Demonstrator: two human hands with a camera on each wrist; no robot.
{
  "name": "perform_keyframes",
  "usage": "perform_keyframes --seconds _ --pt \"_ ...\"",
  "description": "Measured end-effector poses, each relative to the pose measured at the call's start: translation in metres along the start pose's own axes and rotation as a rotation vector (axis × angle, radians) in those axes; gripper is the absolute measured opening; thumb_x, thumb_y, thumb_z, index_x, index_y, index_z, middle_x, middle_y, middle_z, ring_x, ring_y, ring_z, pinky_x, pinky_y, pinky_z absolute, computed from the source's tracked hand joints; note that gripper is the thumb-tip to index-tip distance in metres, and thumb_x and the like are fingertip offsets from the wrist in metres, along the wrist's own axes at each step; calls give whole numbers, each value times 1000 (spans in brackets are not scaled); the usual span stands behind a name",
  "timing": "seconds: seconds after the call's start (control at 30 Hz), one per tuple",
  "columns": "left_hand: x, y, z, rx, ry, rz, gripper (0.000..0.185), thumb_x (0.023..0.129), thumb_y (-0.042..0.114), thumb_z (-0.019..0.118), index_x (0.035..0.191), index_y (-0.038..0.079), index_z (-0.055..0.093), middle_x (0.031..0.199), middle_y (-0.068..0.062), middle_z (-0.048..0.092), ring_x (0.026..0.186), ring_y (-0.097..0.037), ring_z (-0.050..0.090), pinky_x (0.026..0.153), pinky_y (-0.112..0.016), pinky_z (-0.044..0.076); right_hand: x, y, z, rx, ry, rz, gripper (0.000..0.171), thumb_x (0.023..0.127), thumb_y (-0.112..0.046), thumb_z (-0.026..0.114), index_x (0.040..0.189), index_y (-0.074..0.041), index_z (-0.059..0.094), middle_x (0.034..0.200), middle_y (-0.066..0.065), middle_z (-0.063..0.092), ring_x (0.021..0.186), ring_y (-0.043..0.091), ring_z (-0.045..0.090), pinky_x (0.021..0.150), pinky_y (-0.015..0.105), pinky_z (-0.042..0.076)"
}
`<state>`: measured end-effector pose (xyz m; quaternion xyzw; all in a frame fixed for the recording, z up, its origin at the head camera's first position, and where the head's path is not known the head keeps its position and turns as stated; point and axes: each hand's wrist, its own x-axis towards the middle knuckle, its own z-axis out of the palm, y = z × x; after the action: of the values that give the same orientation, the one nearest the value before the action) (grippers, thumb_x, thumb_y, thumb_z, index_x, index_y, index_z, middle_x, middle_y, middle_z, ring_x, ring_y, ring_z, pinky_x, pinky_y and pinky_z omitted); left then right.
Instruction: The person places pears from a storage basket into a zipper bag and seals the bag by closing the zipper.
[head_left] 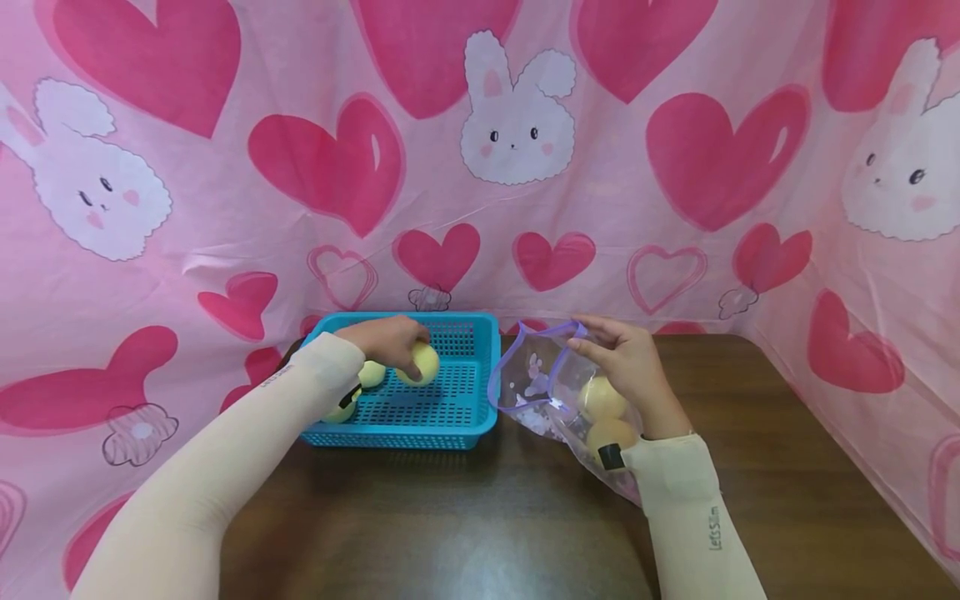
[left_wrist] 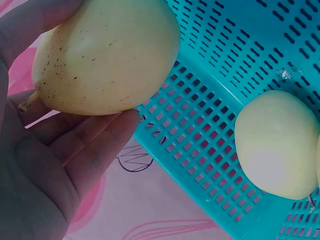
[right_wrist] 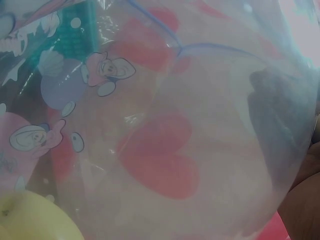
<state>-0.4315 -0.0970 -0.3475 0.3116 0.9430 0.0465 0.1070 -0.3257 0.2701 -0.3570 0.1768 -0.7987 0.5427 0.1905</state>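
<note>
A pink cloth (head_left: 431,196) with red hearts (head_left: 337,162) and white rabbits (head_left: 517,137) hangs from nine o'clock through twelve to three, behind a brown table (head_left: 757,433) with a pale sheen (head_left: 487,533) at six.

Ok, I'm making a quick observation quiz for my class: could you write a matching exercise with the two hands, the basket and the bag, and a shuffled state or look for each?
Things:
1. left hand
2. right hand
3. basket
4. bag

States or looks:
A. see-through, purple-edged, with fruits inside
B. grips a pale yellow fruit
C. blue, with many small holes
D. holds the rim of a printed plastic item

Right pairs: 1-B, 2-D, 3-C, 4-A
</note>
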Motion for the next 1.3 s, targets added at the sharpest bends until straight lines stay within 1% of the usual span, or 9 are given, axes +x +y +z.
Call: perform_keyframes --seconds 0.2,0.4,0.53,0.67,0.9,1.07,1.3 --pt "-2 0 -5 12 6 21 56 73 36 85 118 10 65 100 2 62 90 -19 56 74 -35 52 0 -1 0 -7 -1 0 43 84 -15 78 122 1 66 107 14 70 91 6 68 76 21 53" --pt "-3 0 -10 7 54 64 56 71 36 87 114 8 66 96 2 63 86 -18 57 72 -33 52 1 -1 1 -4 -12 11 44 84 -16 78 123 1 65 108 15 70 94 10 69 77 21 53" --pt "-4 -1 -13 18 76 97 54 71 36 87 112 8 67 94 2 63 85 -18 57 72 -32 52 1 -2 0 -13 -16 29 44 84 -17 78 123 -2 66 109 13 70 96 15 69 77 22 53" --pt "-4 -1 -17 20 88 107 56 71 37 86 114 7 67 95 2 64 87 -19 57 72 -31 52 1 -2 0 -12 -22 24 44 84 -18 77 124 -3 66 109 13 70 98 18 69 78 22 53" --pt "-5 2 -18 2 109 103 61 70 37 86 118 5 66 101 0 64 91 -20 56 74 -32 52 1 -1 0 0 -23 9 42 84 -17 77 123 -3 67 109 13 70 97 15 68 79 23 52" --pt "-5 4 -19 5 120 107 63 71 38 86 120 5 65 105 0 64 92 -19 56 76 -32 52 1 -1 0 -6 -26 32 43 84 -20 77 124 -5 67 110 12 70 99 17 68 79 22 52" --pt "-11 13 -22 -42 119 84 65 71 36 87 124 7 63 107 0 63 96 -20 55 75 -33 53 1 -2 -1 5 -26 39 44 84 -20 78 124 -4 67 110 12 70 98 14 68 79 23 52"
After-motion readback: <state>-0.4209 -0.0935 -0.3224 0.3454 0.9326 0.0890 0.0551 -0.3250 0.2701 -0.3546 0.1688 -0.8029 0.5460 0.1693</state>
